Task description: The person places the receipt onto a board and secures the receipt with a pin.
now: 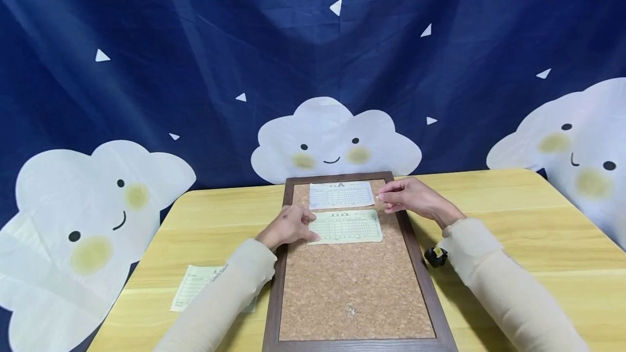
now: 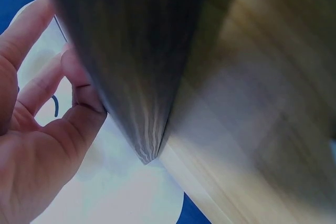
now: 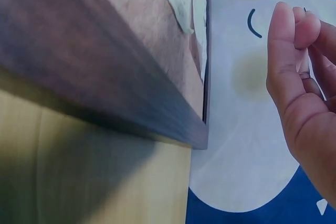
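Observation:
A framed cork board (image 1: 352,287) lies on the table. Near its far end is a pale bluish printed slip (image 1: 340,195), with a pale green printed slip (image 1: 346,227) just below. My left hand (image 1: 289,225) reaches over the frame's left side, thumb and finger resting on the green slip's left edge. At the bluish slip's right edge, my right hand (image 1: 408,197) pinches a tiny pale thing like a pin between thumb and forefinger. Those fingertips (image 3: 283,19) mostly hide it. In the left wrist view, the dark frame (image 2: 131,77) covers the fingertips' contact.
More pale green slips (image 1: 195,284) lie on the wooden table (image 1: 235,216) at left, partly under the left sleeve. A small black object with a yellow part (image 1: 436,256) sits right of the frame, beside the right forearm. A blue cloud-patterned curtain (image 1: 303,31) hangs behind.

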Demonstrator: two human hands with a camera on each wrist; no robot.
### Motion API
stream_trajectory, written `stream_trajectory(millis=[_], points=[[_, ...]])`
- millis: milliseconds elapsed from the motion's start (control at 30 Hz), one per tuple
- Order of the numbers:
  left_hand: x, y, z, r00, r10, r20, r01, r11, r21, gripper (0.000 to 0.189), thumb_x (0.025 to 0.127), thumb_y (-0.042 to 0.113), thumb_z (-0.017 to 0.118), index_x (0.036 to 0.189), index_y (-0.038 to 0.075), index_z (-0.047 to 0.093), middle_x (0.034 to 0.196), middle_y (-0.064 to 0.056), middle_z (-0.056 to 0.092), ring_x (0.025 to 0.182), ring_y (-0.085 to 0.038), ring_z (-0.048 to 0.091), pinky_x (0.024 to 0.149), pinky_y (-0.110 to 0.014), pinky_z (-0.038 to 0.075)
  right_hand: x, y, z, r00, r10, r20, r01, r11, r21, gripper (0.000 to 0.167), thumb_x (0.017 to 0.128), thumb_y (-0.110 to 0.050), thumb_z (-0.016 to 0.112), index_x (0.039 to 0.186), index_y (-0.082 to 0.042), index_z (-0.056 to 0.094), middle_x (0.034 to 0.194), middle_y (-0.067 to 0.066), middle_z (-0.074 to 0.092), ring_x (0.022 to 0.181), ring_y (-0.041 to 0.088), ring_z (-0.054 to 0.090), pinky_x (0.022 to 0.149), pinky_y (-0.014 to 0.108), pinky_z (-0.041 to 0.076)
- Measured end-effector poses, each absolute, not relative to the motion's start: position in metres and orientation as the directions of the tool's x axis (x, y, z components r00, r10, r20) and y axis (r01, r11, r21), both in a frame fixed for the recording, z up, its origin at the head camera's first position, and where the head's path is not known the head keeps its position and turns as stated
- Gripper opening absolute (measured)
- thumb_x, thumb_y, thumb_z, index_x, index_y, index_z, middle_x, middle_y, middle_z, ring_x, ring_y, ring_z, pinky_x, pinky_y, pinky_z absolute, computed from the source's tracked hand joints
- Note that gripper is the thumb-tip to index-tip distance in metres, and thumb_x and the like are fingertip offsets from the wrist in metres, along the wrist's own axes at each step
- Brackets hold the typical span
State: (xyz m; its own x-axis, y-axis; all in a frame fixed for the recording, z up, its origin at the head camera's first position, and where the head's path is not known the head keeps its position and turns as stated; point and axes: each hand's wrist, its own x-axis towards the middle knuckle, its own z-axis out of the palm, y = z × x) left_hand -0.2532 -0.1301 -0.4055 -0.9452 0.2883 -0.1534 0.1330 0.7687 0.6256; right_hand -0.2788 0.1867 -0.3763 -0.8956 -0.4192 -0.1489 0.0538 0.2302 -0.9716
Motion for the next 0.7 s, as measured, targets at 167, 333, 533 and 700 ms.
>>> stream_trajectory(millis=[167,333,533,700], points=[[-0.253,-0.131,-0.406,-0.945,0.286,-0.156,0.13,0.77,0.625,0.054,0.072,0.013,0.091,0.122,0.003,0.071,0.089,-0.001,0.061,0.084,-0.016,0.052,0.078,-0.031,0.046,-0.28,0.18,-0.374,-0.895,-0.419,-0.152,0.045,0.253,-0.966,0.031,0.097,0.002,0.061,0.121,0.02,0.057,0.099,0.014,0.068,0.075,0.015,0.066,0.074,0.03,0.058],[-0.253,-0.13,-0.406,-0.945,0.287,-0.154,0.133,0.77,0.624,0.054,0.072,0.012,0.091,0.122,0.003,0.071,0.086,0.0,0.06,0.081,-0.016,0.052,0.075,-0.03,0.046,-0.283,0.175,-0.374,-0.893,-0.421,-0.16,0.047,0.264,-0.963,0.034,0.097,0.0,0.061,0.125,0.019,0.056,0.104,0.016,0.067,0.08,0.018,0.067,0.075,0.03,0.058],[-0.253,-0.13,-0.406,-0.945,0.295,-0.142,0.146,0.769,0.622,0.053,0.072,0.012,0.091,0.121,0.002,0.071,0.084,0.0,0.06,0.078,-0.015,0.051,0.074,-0.029,0.046,-0.285,0.169,-0.373,-0.886,-0.43,-0.173,0.057,0.268,-0.962,0.035,0.098,0.0,0.06,0.127,0.019,0.055,0.105,0.017,0.066,0.084,0.021,0.068,0.077,0.031,0.059],[-0.253,-0.13,-0.404,-0.944,0.291,-0.156,0.134,0.768,0.627,0.054,0.073,0.012,0.09,0.123,0.002,0.07,0.083,0.0,0.06,0.079,-0.015,0.051,0.075,-0.029,0.045,-0.287,0.163,-0.374,-0.882,-0.433,-0.188,0.063,0.286,-0.956,0.033,0.098,-0.003,0.062,0.125,0.017,0.058,0.099,0.017,0.067,0.078,0.018,0.066,0.076,0.03,0.058]])
